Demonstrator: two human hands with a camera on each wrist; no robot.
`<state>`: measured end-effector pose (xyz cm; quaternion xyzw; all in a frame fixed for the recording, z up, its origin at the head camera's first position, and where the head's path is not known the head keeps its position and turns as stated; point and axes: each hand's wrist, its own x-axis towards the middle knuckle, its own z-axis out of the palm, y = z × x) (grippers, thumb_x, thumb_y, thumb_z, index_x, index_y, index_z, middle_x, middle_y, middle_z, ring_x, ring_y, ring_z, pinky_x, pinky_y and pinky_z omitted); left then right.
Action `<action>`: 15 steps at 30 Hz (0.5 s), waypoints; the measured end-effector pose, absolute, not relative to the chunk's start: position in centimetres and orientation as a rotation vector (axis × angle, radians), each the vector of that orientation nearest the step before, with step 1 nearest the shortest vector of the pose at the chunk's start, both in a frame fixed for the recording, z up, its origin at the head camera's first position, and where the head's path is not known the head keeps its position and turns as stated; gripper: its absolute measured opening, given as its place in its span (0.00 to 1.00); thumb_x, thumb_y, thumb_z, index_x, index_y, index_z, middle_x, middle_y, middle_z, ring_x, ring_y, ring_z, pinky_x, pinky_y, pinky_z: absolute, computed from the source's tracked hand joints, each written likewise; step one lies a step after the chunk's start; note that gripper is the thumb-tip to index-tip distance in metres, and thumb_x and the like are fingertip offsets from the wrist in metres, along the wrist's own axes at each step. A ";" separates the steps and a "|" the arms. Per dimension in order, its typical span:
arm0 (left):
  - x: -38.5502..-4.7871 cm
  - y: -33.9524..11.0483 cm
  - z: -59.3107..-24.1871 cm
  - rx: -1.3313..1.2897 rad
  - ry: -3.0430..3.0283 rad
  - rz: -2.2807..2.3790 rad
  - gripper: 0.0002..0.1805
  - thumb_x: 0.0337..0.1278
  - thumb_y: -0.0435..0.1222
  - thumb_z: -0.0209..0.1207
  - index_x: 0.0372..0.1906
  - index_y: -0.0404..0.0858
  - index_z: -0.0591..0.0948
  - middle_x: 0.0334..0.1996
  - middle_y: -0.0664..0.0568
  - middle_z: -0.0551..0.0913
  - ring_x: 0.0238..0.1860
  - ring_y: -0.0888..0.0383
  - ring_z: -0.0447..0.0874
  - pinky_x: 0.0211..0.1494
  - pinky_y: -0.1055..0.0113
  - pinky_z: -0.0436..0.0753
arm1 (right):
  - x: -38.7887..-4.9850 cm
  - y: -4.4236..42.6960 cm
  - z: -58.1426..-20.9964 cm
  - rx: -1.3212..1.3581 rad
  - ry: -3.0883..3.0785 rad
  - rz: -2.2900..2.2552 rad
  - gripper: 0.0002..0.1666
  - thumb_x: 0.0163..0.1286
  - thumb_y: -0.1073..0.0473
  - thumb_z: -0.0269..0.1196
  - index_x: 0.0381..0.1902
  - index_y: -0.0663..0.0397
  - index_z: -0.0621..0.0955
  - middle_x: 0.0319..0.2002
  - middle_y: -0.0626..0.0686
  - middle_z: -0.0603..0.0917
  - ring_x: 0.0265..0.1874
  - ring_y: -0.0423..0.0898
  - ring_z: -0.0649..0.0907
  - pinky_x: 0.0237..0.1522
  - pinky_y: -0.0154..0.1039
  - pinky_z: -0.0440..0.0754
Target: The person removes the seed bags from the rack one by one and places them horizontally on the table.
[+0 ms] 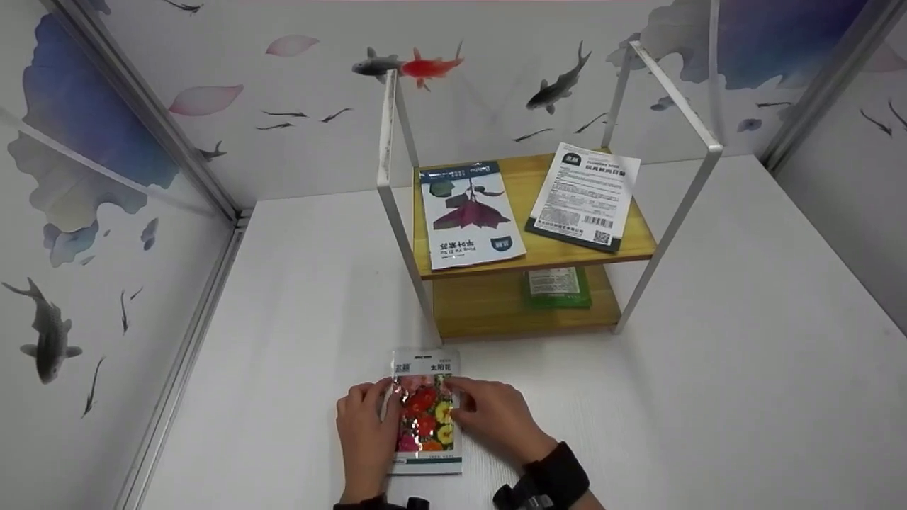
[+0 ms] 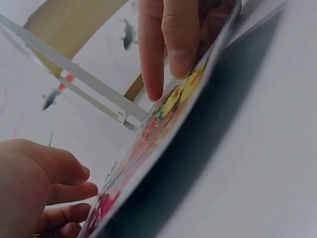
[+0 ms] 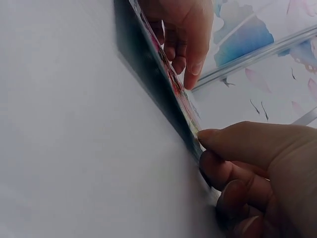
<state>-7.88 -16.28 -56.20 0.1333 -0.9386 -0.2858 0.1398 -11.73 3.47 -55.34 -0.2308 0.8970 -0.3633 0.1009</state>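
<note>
Head: the flower packet (image 1: 425, 428) is between the left hand (image 1: 367, 421) and right hand (image 1: 499, 416), above the surface (image 1: 305, 312), before a rack (image 1: 482, 319) bearing two white packets (image 1: 472, 216) and a green packet (image 1: 577, 292).

Left wrist: left fingertips (image 2: 85, 189) meet the packet's edge; whether that grip pinches, I cannot tell.

Right wrist: thumb (image 3: 210, 138) and forefinger pinch the opposite edge.

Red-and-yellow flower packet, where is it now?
In the head view, the flower packet is low, just left of centre, between the left hand and right hand, in front of the shelf.
</note>
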 end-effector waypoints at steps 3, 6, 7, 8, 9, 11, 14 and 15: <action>-7.9 -16.3 -56.1 0.385 -2.713 -0.832 0.15 0.53 0.44 0.58 0.44 0.42 0.81 0.36 0.51 0.73 0.42 0.53 0.65 0.41 0.60 0.65 | -11.7 3.5 -55.3 -0.671 2.658 -1.063 0.26 0.55 0.53 0.62 0.55 0.39 0.75 0.20 0.35 0.73 0.18 0.35 0.71 0.22 0.32 0.66; -7.9 -16.2 -56.1 0.388 -2.710 -0.834 0.14 0.53 0.43 0.59 0.44 0.42 0.81 0.36 0.51 0.73 0.42 0.53 0.66 0.41 0.60 0.65 | -11.7 3.5 -55.3 -0.668 2.653 -1.072 0.26 0.55 0.54 0.62 0.54 0.39 0.75 0.20 0.35 0.73 0.18 0.35 0.71 0.23 0.32 0.67; -7.9 -16.2 -56.1 0.389 -2.710 -0.834 0.14 0.53 0.43 0.59 0.44 0.43 0.81 0.36 0.51 0.73 0.42 0.53 0.65 0.41 0.60 0.65 | -11.7 3.5 -55.4 -0.664 2.648 -1.080 0.26 0.55 0.54 0.62 0.54 0.39 0.75 0.20 0.35 0.73 0.18 0.35 0.71 0.23 0.32 0.67; -7.9 -16.2 -56.1 0.391 -2.710 -0.838 0.14 0.53 0.43 0.59 0.44 0.43 0.81 0.36 0.51 0.73 0.42 0.53 0.65 0.41 0.60 0.65 | -11.7 3.5 -55.4 -0.660 2.640 -1.086 0.26 0.56 0.54 0.62 0.54 0.39 0.75 0.20 0.35 0.73 0.18 0.35 0.71 0.23 0.33 0.67; -7.9 -16.2 -56.2 0.393 -2.711 -0.841 0.14 0.53 0.43 0.59 0.44 0.43 0.80 0.36 0.52 0.73 0.43 0.53 0.65 0.41 0.60 0.65 | -11.7 3.5 -55.4 -0.655 2.628 -1.097 0.26 0.56 0.54 0.62 0.55 0.38 0.75 0.20 0.35 0.73 0.19 0.35 0.71 0.23 0.33 0.67; -8.0 -16.2 -56.2 0.402 -2.717 -0.849 0.15 0.53 0.43 0.58 0.45 0.43 0.80 0.37 0.52 0.73 0.43 0.53 0.65 0.41 0.60 0.64 | -11.7 3.7 -55.5 -0.637 2.589 -1.125 0.26 0.56 0.54 0.61 0.55 0.36 0.74 0.21 0.35 0.74 0.20 0.35 0.72 0.24 0.34 0.69; -8.0 -16.3 -56.2 0.426 -2.722 -0.867 0.16 0.54 0.43 0.57 0.47 0.42 0.79 0.38 0.51 0.73 0.44 0.54 0.64 0.42 0.60 0.64 | -11.8 4.0 -55.7 -0.609 2.505 -1.207 0.26 0.57 0.51 0.62 0.56 0.32 0.73 0.25 0.35 0.76 0.23 0.35 0.74 0.27 0.35 0.71; -8.0 -16.3 -56.3 0.436 -2.713 -0.886 0.16 0.54 0.43 0.57 0.48 0.42 0.78 0.38 0.51 0.73 0.44 0.54 0.64 0.42 0.60 0.64 | -11.9 4.2 -55.9 -0.611 2.477 -1.245 0.26 0.57 0.50 0.61 0.56 0.31 0.73 0.26 0.36 0.77 0.25 0.35 0.75 0.29 0.35 0.72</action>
